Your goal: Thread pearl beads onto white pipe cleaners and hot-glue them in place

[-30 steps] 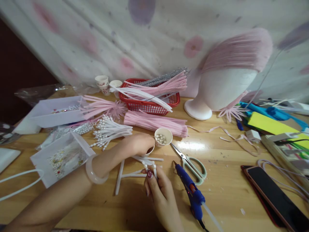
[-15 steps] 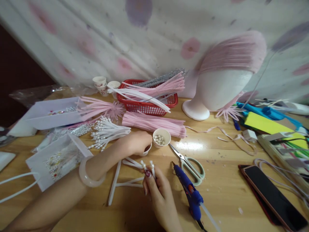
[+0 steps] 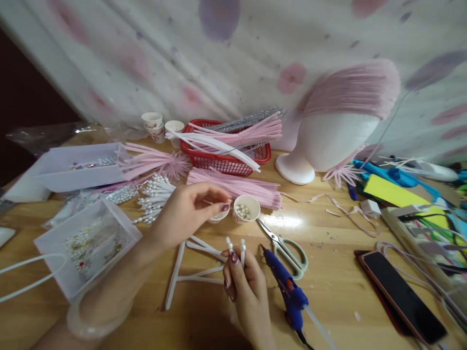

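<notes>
My right hand [image 3: 245, 287] is closed round two white strips with pearl tips [image 3: 235, 245], held upright near the table's front. My left hand [image 3: 189, 210] hovers above the table with thumb and fingertips pinched together beside two small paper cups; what the pinch holds is too small to see. The right cup [image 3: 246, 209] holds pearls, and my fingers partly hide the left cup [image 3: 218, 218]. More loose white strips [image 3: 189, 265] lie on the wood below my left hand.
A blue glue gun [image 3: 288, 291] and green-handled scissors [image 3: 288, 245] lie right of my right hand. A red basket [image 3: 222, 163] of pink strips, a white foam head [image 3: 328, 141], pearl-tipped strip bundles [image 3: 153, 197], clear bead trays [image 3: 85, 240] and a phone [image 3: 399, 294] crowd the table.
My left hand has lifted out of the left cup and now pinches above it. My right hand with the two pearl-tipped strips has shifted slightly right.
</notes>
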### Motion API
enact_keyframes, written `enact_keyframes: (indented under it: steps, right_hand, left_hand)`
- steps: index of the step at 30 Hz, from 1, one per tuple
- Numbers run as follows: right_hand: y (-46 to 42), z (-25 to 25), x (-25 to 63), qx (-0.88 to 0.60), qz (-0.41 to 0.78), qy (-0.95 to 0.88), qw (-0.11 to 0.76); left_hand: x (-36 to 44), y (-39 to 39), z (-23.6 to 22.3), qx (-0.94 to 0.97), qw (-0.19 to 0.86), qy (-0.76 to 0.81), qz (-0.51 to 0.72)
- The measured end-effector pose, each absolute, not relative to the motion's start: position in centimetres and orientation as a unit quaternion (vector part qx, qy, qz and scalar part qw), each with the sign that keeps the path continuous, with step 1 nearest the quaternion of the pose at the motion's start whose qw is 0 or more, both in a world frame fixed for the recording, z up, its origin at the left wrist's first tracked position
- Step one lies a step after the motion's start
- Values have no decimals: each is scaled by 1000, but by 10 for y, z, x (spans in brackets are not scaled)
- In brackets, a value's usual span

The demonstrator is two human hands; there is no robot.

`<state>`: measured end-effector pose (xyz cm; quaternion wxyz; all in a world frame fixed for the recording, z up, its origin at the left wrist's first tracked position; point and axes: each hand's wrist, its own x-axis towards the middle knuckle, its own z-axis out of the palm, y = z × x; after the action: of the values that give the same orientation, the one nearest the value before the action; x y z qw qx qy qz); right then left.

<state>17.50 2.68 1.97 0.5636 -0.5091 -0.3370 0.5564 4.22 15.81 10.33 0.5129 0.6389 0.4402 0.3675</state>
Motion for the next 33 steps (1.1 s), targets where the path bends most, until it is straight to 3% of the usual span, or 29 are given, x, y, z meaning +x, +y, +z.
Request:
enact_keyframes:
  steps: [3, 7, 15, 33]
  right_hand:
    - [27, 22, 171, -503, 562, -308, 580]
    - [28, 24, 160, -499, 588, -306, 559]
    - [34, 31, 136, -504, 591, -391, 494]
    - [37, 33, 139, -540, 558, -442, 448]
  left_hand:
    - [31, 130, 83, 270, 742, 410, 456]
    - [22, 108, 60, 34, 802, 412, 431]
    - [6, 102, 45, 32, 814, 398, 423]
    - [-7, 106, 37, 121, 815, 398, 402]
